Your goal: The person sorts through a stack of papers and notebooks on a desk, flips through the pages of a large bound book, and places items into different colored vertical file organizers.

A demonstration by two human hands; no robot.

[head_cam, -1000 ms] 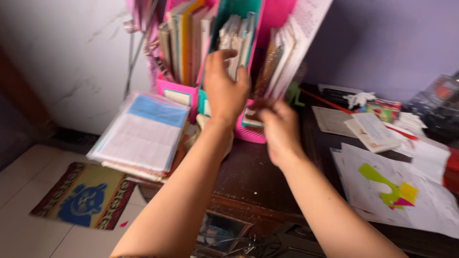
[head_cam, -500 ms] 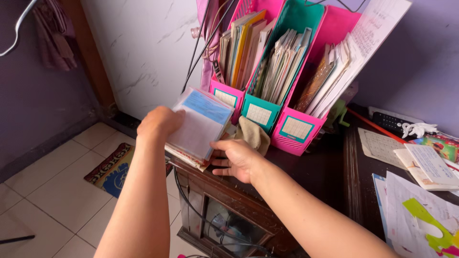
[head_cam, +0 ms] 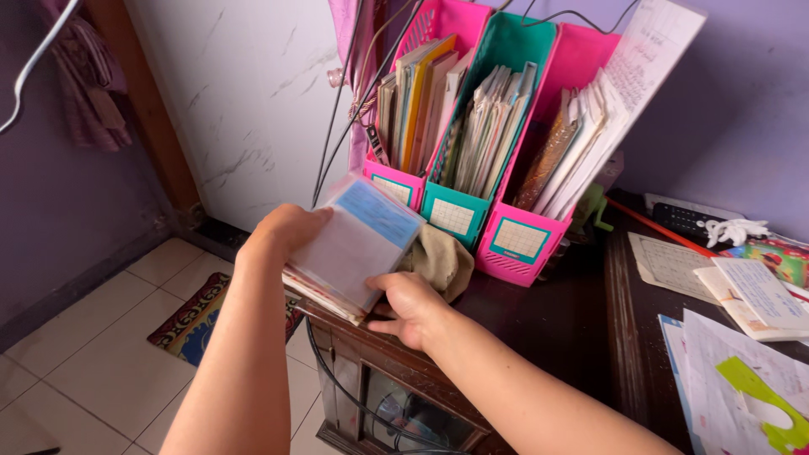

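Between both hands (head_cam: 350, 278), plastic-sleeved paper stack (head_cam: 354, 246)

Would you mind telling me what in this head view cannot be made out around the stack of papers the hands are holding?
- Right hand fingertips: tucked under the stack of papers.
- Left hand fingers: behind the stack's far edge.
- Lower sheets: covered by the clear plastic sleeve on top.
- Beige cloth: partly behind the stack.
- Magazine files: tops cut off by the upper edge.
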